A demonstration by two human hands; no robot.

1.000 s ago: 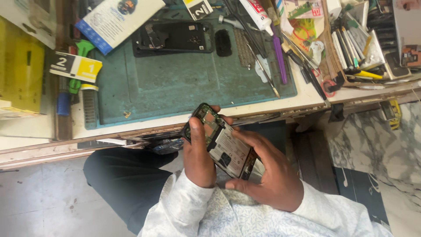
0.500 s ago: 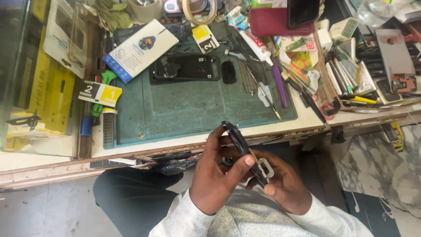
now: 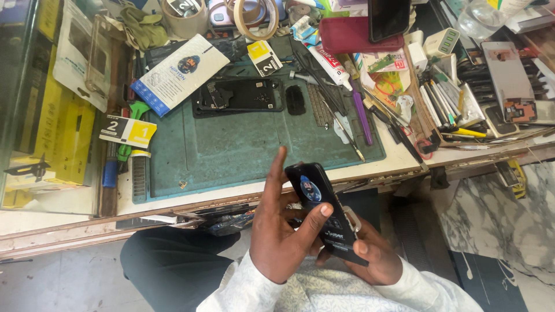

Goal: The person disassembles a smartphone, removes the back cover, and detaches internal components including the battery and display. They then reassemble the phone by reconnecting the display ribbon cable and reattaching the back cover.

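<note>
Below the bench edge, over the person's lap, both hands held a black phone point(image 3: 324, 211) with its dark, sticker-marked face turned up. The left hand point(image 3: 283, 234) gripped it from the near side, thumb laid across the face and one finger lifted straight up. The right hand point(image 3: 373, 260) cupped it from beneath, fingers closed round the lower end, where a pale part showed at the edge. The phone was tilted, its upper end close to the bench edge but clear of it.

Judging by the grip, the step in hand looked like seating or pressing the black piece onto the phone body; the next move would call for even pressure along the edges and a check that the rim sat flush.

On the bench lay a green work mat point(image 3: 231, 153) with an opened phone shell point(image 3: 238, 95) at its far side. Tweezers and other tools point(image 3: 341, 115) lay to the right of it, a white-and-blue package point(image 3: 179, 72) to the left, and tape rolls point(image 3: 254, 14) beyond.
</note>
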